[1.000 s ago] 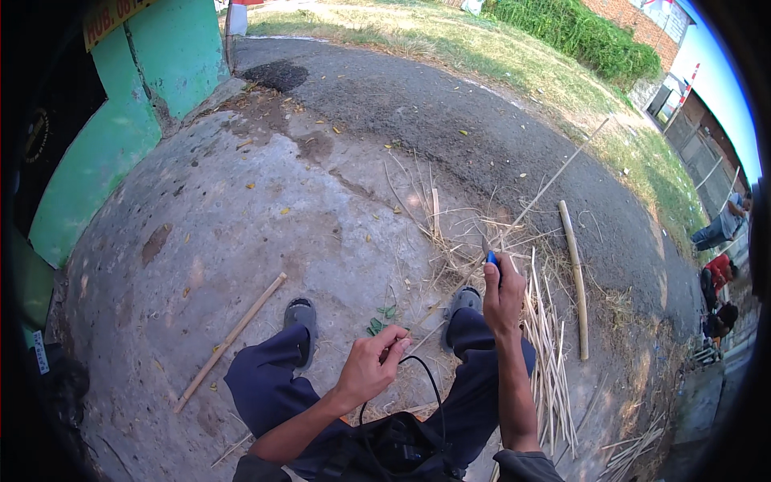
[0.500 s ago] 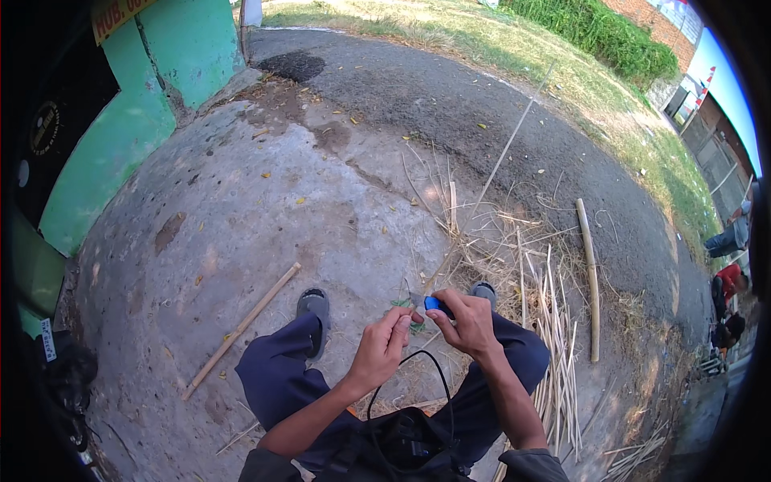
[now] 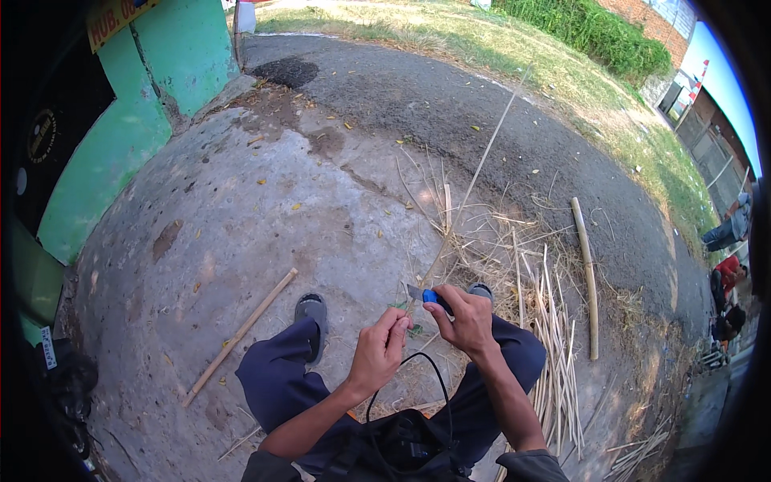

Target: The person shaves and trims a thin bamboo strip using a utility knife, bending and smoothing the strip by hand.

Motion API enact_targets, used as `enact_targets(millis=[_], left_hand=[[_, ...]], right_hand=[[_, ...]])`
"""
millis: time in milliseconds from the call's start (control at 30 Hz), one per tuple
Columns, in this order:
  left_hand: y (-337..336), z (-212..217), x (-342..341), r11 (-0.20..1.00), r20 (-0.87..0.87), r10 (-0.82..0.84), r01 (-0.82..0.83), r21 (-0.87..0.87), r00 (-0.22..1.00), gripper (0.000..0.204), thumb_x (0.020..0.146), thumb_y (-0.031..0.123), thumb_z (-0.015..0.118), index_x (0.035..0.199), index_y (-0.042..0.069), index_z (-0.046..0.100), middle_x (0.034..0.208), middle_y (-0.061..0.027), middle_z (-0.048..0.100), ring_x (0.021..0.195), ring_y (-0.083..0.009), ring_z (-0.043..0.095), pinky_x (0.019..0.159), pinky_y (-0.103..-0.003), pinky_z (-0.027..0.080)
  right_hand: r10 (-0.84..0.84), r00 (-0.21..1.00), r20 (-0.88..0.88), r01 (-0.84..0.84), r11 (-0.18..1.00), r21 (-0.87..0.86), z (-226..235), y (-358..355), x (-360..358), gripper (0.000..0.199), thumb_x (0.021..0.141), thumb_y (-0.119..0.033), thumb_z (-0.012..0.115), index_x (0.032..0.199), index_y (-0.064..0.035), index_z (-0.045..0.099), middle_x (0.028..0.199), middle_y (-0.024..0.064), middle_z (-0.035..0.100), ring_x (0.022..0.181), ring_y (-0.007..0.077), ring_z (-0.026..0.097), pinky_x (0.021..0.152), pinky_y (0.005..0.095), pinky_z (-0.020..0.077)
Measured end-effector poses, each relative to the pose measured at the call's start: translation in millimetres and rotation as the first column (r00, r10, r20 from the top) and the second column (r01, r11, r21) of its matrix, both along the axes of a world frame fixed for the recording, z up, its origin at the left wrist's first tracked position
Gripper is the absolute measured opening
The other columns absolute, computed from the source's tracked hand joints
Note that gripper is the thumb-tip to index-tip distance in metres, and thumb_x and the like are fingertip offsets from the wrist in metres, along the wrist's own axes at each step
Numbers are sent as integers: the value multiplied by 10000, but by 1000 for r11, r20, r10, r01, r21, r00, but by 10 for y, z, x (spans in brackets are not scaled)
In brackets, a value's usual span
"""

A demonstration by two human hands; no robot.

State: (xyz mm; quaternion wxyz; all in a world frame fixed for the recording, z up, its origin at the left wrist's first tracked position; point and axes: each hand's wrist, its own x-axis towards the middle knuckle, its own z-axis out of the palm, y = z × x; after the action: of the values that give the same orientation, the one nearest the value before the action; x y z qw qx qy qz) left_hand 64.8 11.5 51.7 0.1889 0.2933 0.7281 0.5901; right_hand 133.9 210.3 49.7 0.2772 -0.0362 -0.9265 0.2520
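My right hand (image 3: 468,320) grips a small knife with a blue handle (image 3: 430,296), its short blade pointing left against a long thin bamboo sliver (image 3: 474,175). The sliver runs from my hands up and away over the asphalt. My left hand (image 3: 381,350) pinches the sliver's near end just below the blade, close to my right hand. Both hands are above my knees in dark blue trousers; grey sandals show on my feet.
A heap of split bamboo strips (image 3: 548,321) lies to my right, with a thick bamboo piece (image 3: 586,273) beyond it. A bamboo stick (image 3: 239,336) lies on the concrete to my left. A green wall (image 3: 120,120) stands at left. People sit at the far right edge (image 3: 727,281).
My right hand, raised to the right a second ago, came down and left with the knife to meet my left hand. The long sliver now points further up and away.
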Motion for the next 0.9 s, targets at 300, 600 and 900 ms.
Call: enact_targets(millis=[300,600,900], left_hand=[[-37,16,61,999,-25,-19,18,-32,1000,164,1118,114,530,1040,14,633,646,-36,523,583,-84,485,555,-303,402],[-26,-31,38,998,-6,-8,9,55,1000,170,1120,110,509,1024,5,602,639,-23,476,591,-82,430,557,-304,374],[-71,46,80,996,-115,-77,83,44,990,106,1093,74,546,1029,10,602,657,-90,571,555,-153,558,558,-324,436]], right_hand=[[-235,972,-4,233,966,-108,58,324,-14,251,1070,-313,649,1063,-63,676,788,161,699,677,366,703,605,433,509],[-17,999,35,20,997,-77,-3,114,-12,267,1013,-325,730,1075,-67,698,796,133,713,644,333,705,577,410,517],[-226,973,-40,219,966,-138,142,400,42,229,1042,-287,680,1056,-59,688,773,139,681,637,325,690,594,400,504]])
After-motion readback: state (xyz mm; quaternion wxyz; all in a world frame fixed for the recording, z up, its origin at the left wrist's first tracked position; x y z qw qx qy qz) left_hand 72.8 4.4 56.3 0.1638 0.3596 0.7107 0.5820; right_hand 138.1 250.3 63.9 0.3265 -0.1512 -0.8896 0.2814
